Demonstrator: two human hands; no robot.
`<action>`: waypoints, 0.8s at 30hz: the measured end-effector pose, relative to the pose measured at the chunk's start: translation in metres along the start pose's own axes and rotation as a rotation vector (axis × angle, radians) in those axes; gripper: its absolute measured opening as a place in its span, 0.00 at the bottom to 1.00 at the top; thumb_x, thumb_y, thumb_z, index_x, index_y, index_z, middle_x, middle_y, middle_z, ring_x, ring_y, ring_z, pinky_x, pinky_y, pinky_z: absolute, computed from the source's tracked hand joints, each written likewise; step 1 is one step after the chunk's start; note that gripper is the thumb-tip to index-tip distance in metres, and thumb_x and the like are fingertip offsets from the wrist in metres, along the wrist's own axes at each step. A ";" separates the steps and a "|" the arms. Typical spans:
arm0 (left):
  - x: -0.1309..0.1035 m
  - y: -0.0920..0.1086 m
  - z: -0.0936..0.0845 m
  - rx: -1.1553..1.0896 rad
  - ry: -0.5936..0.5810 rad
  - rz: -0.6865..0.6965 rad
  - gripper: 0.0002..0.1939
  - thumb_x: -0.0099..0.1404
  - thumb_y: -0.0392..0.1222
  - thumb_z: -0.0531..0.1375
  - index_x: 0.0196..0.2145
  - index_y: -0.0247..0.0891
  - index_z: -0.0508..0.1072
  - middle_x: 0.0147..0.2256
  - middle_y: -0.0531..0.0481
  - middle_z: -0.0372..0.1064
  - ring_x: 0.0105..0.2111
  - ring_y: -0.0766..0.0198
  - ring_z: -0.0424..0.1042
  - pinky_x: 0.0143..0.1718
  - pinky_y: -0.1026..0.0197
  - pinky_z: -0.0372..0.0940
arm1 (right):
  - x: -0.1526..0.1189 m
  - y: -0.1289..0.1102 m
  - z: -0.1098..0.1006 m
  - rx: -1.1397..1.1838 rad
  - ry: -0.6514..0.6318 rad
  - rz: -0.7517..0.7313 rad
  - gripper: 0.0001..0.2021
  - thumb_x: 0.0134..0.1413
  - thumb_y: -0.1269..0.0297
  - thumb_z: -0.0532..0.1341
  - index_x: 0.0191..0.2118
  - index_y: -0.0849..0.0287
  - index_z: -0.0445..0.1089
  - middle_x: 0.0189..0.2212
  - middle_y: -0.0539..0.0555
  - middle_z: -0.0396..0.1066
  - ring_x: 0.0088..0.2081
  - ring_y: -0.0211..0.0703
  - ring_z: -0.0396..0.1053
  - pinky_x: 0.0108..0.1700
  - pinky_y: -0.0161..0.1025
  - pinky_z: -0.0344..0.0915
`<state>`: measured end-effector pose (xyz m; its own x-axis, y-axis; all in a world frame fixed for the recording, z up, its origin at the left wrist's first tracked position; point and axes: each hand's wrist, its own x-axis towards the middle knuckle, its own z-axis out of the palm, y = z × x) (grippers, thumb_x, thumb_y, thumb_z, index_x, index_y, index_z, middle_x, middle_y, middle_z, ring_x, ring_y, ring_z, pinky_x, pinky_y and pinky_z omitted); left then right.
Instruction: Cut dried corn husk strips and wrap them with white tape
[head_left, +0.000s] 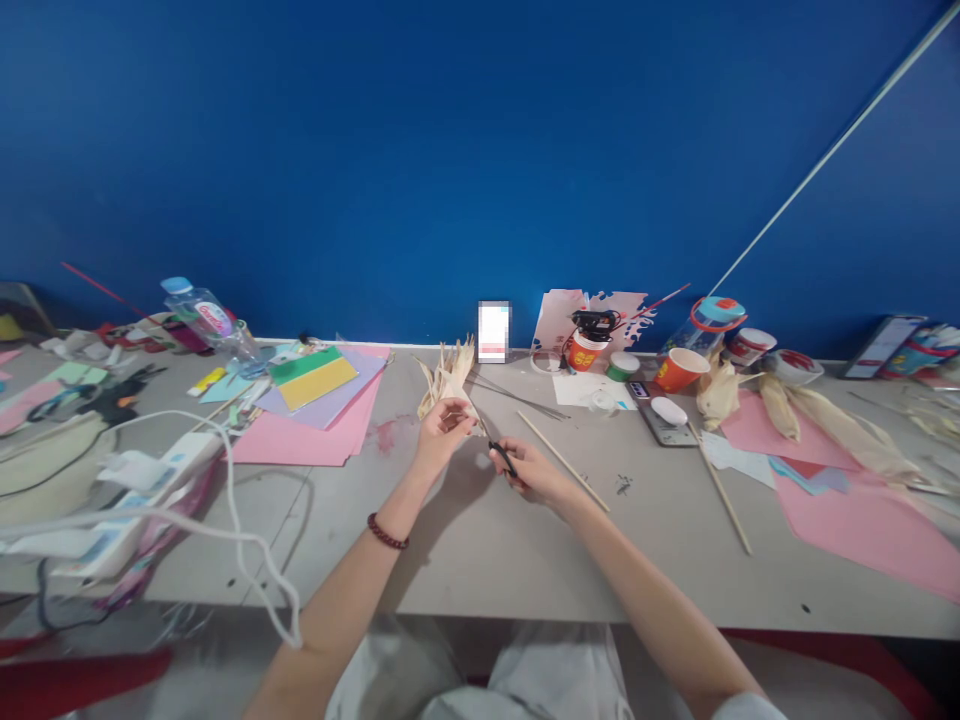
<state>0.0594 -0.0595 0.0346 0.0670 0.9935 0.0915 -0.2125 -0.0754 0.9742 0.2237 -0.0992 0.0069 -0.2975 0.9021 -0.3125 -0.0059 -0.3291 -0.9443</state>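
Note:
At the middle of the table, my left hand [444, 432] is closed round the lower end of a bundle of pale dried husks [452, 372], whose loose strips fan upward. My right hand [529, 470] grips the black handles of a pair of scissors [503, 457]. The scissor blades point up and left, close beside the fingers of my left hand; whether they touch the husks cannot be made out. A dark beaded bracelet [388, 532] is on my left wrist.
Wooden sticks [562, 460] lie right of my hands. Coloured paper [300, 437], a bottle [206, 315] and a white power strip [135, 510] with cables are at left. Paper cups [681, 371], a phone [661, 415] and more husks [855, 435] are at right. A lit screen [493, 330] stands by the blue wall.

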 end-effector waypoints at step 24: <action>0.005 -0.005 -0.003 -0.084 0.029 -0.024 0.15 0.47 0.40 0.66 0.33 0.37 0.68 0.28 0.54 0.67 0.29 0.68 0.69 0.28 0.67 0.62 | 0.002 0.003 0.002 -0.001 -0.026 0.013 0.21 0.42 0.44 0.62 0.29 0.57 0.58 0.20 0.42 0.61 0.11 0.23 0.46 0.10 0.26 0.40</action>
<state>0.0574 -0.0540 0.0296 0.0451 0.9971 0.0607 -0.2926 -0.0450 0.9552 0.2215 -0.0990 0.0034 -0.3226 0.8902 -0.3216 -0.0012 -0.3402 -0.9404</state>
